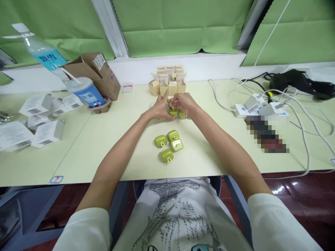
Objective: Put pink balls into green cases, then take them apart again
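Several small green cases lie on the table, each with a pale loop; one green case (166,155) is nearest to me, and another case (177,144) shows a white label. Beyond them, more cases, including one green case (172,112), sit close together between my hands, with clear plastic edges around them. My left hand (159,107) is beside this group on its left, thumb and index finger spread apart. Over the group, my right hand (185,102) has its fingers curled together; what they pinch is mostly hidden, though a bit of green shows there.
Small open cream boxes (168,83) stand in rows behind my hands. To the left are a brown carton (104,76), a blue-and-white cup (87,94), a tilted bottle (47,52) and white boxes (47,134). A power strip (240,111) with white cables occupies the right.
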A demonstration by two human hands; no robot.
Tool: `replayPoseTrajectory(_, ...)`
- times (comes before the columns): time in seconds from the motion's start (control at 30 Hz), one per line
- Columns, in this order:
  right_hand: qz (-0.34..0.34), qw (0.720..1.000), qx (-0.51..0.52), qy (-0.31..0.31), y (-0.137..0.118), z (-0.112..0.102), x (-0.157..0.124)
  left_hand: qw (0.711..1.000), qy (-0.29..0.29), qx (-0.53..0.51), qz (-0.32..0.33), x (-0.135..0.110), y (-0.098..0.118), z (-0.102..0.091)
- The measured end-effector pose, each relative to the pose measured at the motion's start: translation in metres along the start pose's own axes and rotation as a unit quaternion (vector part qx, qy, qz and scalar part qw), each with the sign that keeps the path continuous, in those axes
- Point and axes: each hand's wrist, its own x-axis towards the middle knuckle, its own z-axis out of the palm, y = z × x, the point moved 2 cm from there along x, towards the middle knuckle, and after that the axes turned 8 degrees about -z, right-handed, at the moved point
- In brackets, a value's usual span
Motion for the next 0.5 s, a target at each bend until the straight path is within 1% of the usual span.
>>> replayPoseTrajectory(0.07,-0.026,1.000,0.003,-0.002,-0.015,-0.007,-0.008,1.000,0.001,0.002,-0.002,0.000,0.001,0.001)
replayPoseTrajectory(0.13,-0.065,0.997,0.012,-0.031,-0.030,-0.019,-0.022,1.000,-0.004,0.002,0.010,0.001,0.000,0.002)
replayPoseTrajectory(0.2,-0.084,0.994,0.007,-0.066,-0.039,-0.034,-0.044,1.000,-0.004,-0.002,0.027,0.002,-0.001,0.003)
replayPoseTrajectory(0.23,-0.078,0.994,-0.003,-0.076,-0.039,-0.042,-0.058,0.999,-0.002,-0.005,0.034,0.002,-0.001,0.004)
replayPoseTrajectory(0.3,-0.060,0.994,-0.026,-0.085,-0.030,-0.057,-0.086,0.999,0.000,-0.010,0.039,0.003,-0.003,0.004)
replayPoseTrajectory(0.37,-0.023,0.995,-0.038,-0.091,-0.012,-0.068,-0.113,0.999,-0.001,-0.013,0.035,0.003,-0.004,0.005)
replayPoseTrajectory(0.43,0.022,0.994,-0.033,-0.102,0.009,-0.073,-0.132,0.999,-0.003,-0.012,0.033,0.004,-0.004,0.005)
replayPoseTrajectory(0.5,0.056,0.992,-0.019,-0.113,0.024,-0.074,-0.143,0.999,-0.003,-0.013,0.036,0.004,-0.005,0.005)
